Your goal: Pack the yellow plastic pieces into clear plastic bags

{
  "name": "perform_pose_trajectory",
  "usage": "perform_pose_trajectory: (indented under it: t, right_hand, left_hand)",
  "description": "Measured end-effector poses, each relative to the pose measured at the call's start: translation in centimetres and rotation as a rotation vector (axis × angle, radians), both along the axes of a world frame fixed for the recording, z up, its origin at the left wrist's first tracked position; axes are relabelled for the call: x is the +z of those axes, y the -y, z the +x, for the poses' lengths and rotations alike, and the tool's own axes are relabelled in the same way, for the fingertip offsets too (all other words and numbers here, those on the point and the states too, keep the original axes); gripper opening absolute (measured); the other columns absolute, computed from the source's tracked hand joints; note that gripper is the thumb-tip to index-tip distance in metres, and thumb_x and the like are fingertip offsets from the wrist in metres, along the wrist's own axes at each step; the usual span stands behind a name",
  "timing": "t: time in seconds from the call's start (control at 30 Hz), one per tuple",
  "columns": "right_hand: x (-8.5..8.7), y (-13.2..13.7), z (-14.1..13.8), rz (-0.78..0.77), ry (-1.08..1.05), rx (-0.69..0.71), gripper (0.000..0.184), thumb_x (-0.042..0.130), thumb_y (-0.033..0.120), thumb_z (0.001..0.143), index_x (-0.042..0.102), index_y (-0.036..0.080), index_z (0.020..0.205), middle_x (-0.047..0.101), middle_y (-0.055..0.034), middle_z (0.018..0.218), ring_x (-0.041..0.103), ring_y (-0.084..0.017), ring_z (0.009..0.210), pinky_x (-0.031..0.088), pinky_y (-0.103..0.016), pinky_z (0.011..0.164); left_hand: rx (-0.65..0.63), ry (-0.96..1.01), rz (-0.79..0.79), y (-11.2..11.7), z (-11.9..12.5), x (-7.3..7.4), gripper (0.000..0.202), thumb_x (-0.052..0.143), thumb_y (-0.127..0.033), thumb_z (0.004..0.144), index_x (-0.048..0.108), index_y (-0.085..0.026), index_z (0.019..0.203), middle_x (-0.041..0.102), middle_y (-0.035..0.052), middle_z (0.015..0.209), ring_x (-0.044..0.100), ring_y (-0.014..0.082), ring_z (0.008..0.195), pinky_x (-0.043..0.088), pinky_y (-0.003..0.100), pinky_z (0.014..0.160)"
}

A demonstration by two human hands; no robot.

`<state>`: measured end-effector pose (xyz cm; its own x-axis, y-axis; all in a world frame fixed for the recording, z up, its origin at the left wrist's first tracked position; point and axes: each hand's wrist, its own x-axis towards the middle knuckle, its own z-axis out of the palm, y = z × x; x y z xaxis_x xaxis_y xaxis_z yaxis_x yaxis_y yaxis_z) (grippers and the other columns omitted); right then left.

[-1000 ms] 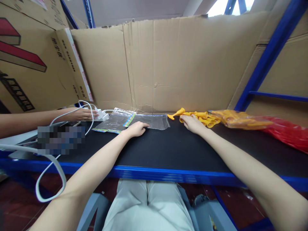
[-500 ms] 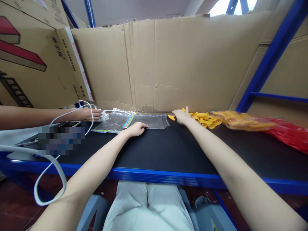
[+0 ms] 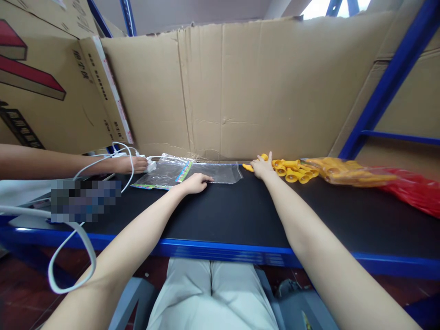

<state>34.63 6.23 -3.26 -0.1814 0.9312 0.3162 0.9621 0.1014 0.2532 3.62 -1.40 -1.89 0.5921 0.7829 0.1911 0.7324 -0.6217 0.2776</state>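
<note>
My left hand (image 3: 196, 183) rests on the near edge of a flat clear plastic bag (image 3: 225, 173). Its index finger stretches to the right and the other fingers are partly curled; the bag lies flat under it. Overlapping on the left is another clear bag (image 3: 160, 172) with a colourful printed strip. At the back of the table, my right hand (image 3: 263, 167) has its fingers spread over yellow plastic pieces, touching one yellow piece (image 3: 248, 167) that pokes out to the left. Several yellow funnel-ended pieces (image 3: 297, 176) lie just right of that hand. Its fingers partly hide the nearest ones.
A bag of yellow pieces (image 3: 338, 172) and a red bag (image 3: 414, 190) lie at the right. Another person's hand (image 3: 137, 165) is at a white power strip (image 3: 150, 166) with white cables on the left. Cardboard (image 3: 275, 91) walls the back; a blue rail (image 3: 223, 251) edges the front.
My right hand has shifted slightly to the right over the yellow pieces, and the piece at its left has moved a little with it. My left hand stays on the bag.
</note>
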Motion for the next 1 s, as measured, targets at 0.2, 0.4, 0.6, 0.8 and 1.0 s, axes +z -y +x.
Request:
perform_pose_trajectory:
  t: [0.2, 0.4, 0.6, 0.8, 1.0]
  right_hand:
    - [0.5, 1.1, -0.5, 0.08, 0.073, 0.083, 0.042, 0.03, 0.009, 0.084, 0.065, 0.023, 0.104, 0.063, -0.0079, 0.112, 0.037, -0.027, 0.127, -0.004, -0.069, 0.101]
    - [1.1, 1.8, -1.0, 0.13, 0.074, 0.075, 0.035, 0.034, 0.012, 0.085, 0.066, 0.021, 0.096, 0.065, -0.0073, 0.1, 0.046, -0.026, 0.115, -0.008, -0.065, 0.102]
    - [1.8, 2.1, -1.3, 0.21, 0.078, 0.028, 0.034, 0.032, 0.009, 0.085, 0.063, 0.014, 0.099, 0.065, -0.01, 0.1, 0.048, -0.024, 0.109, -0.004, -0.067, 0.101]
    - [2.4, 2.0, -1.9, 0.235, 0.036, 0.028, 0.032, 0.037, 0.005, 0.081, 0.059, 0.013, 0.104, 0.065, -0.0102, 0.098, 0.046, -0.024, 0.112, -0.005, -0.067, 0.099]
    - [2.4, 2.1, -2.4, 0.223, 0.045, 0.041, 0.032, 0.038, 0.005, 0.079, 0.061, 0.013, 0.1, 0.064, -0.0091, 0.093, 0.049, -0.023, 0.107, -0.008, -0.066, 0.1]
  left_hand:
    - [-0.006, -0.008, 0.0, 0.0, 0.0, 0.0, 0.053, 0.038, -0.004, 0.07, 0.063, -0.017, 0.115, 0.061, 0.0007, 0.121, 0.055, 0.0132, 0.115, 0.038, 0.022, 0.101]
    - [-0.002, -0.023, -0.001, 0.1, 0.0, 0.2, 0.053, 0.038, -0.004, 0.07, 0.062, -0.014, 0.116, 0.059, 0.0026, 0.123, 0.054, 0.0133, 0.116, 0.037, 0.021, 0.101]
    - [-0.012, -0.031, 0.004, 0.1, 0.0, 0.1, 0.052, 0.038, -0.005, 0.07, 0.062, -0.014, 0.116, 0.06, 0.0026, 0.122, 0.054, 0.0138, 0.116, 0.037, 0.021, 0.102]
    - [-0.013, -0.036, 0.004, -0.1, -0.1, 0.0, 0.052, 0.038, -0.007, 0.07, 0.062, -0.014, 0.116, 0.06, 0.0014, 0.122, 0.053, 0.0145, 0.117, 0.037, 0.021, 0.102]
    - [-0.006, -0.041, -0.003, 0.1, -0.1, 0.2, 0.053, 0.037, -0.007, 0.07, 0.062, -0.014, 0.117, 0.06, 0.001, 0.123, 0.053, 0.0138, 0.117, 0.036, 0.021, 0.102]
